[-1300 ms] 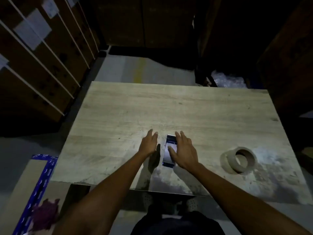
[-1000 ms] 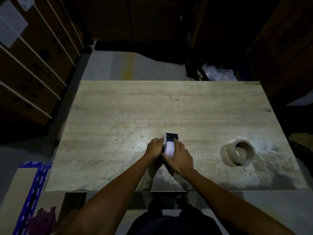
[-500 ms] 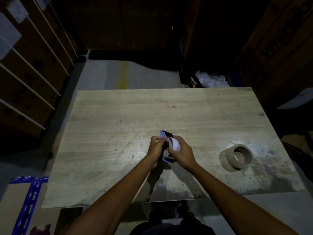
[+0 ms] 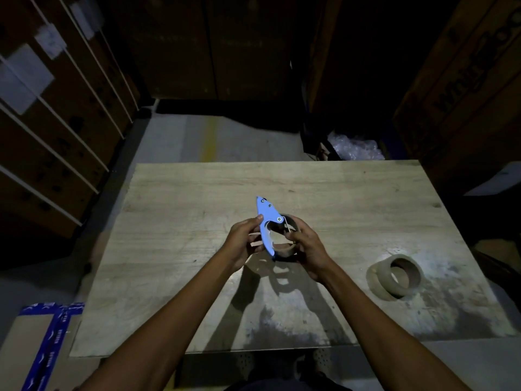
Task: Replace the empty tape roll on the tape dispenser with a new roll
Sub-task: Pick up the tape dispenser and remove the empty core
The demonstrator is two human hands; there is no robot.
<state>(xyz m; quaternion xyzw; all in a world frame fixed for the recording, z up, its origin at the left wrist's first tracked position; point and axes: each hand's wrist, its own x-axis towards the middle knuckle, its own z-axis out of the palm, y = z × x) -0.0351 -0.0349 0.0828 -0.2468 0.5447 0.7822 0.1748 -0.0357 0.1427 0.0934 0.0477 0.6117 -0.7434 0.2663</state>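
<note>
Above the middle of the wooden table (image 4: 180,221) I hold a blue tape dispenser (image 4: 266,221) lifted off the surface, its pointed end aimed away from me. My left hand (image 4: 242,241) grips its blue side plate. My right hand (image 4: 306,246) wraps around the empty cardboard core (image 4: 284,249) seated in the dispenser. A new brown tape roll (image 4: 394,275) lies flat on the table to the right, apart from both hands.
Stacked cardboard boxes with white straps stand on the left (image 4: 56,122) and more boxes on the right (image 4: 465,94). Clear plastic wrap (image 4: 355,149) lies beyond the table's far edge. A box sealed with blue tape (image 4: 48,342) sits on the floor at lower left.
Both hands closed on the dispenser lying on the table, lifted it and turned it so its blue side plate faces up. The new roll has stayed where it was.
</note>
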